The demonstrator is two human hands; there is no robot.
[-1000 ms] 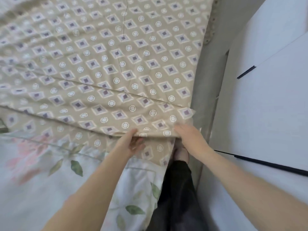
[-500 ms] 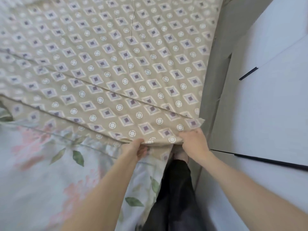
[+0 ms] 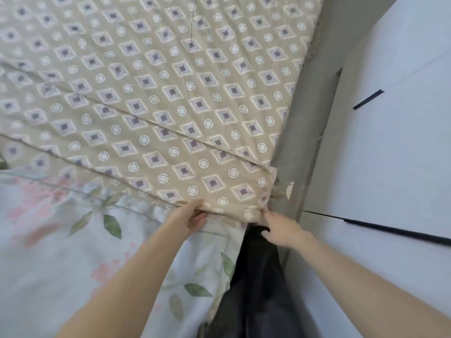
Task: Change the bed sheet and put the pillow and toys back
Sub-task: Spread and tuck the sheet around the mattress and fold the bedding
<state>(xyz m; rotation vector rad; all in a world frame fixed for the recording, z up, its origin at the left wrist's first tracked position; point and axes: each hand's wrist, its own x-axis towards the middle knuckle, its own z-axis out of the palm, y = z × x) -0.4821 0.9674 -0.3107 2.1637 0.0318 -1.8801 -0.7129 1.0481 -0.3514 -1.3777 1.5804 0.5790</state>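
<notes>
A beige bed sheet (image 3: 156, 93) printed with purple diamonds and white circles covers most of the bed, folded into layers along its near edge. My left hand (image 3: 191, 217) grips that folded edge from below, thumb on top. My right hand (image 3: 280, 228) pinches the same edge at its right corner, beside the bed's side. Under the beige sheet lies a pale floral sheet (image 3: 61, 252) with pink flowers and green leaves, showing at lower left. No pillow or toys are in view.
A white wardrobe (image 3: 390, 154) with dark handle strips stands close on the right, leaving a narrow grey gap (image 3: 307, 132) along the bed. My leg in dark trousers (image 3: 256, 289) stands in that gap.
Both hands have drawn the folded beige edge nearer and to the right; the corner now sits at the bed's side. My right hand has shifted lower on the corner.
</notes>
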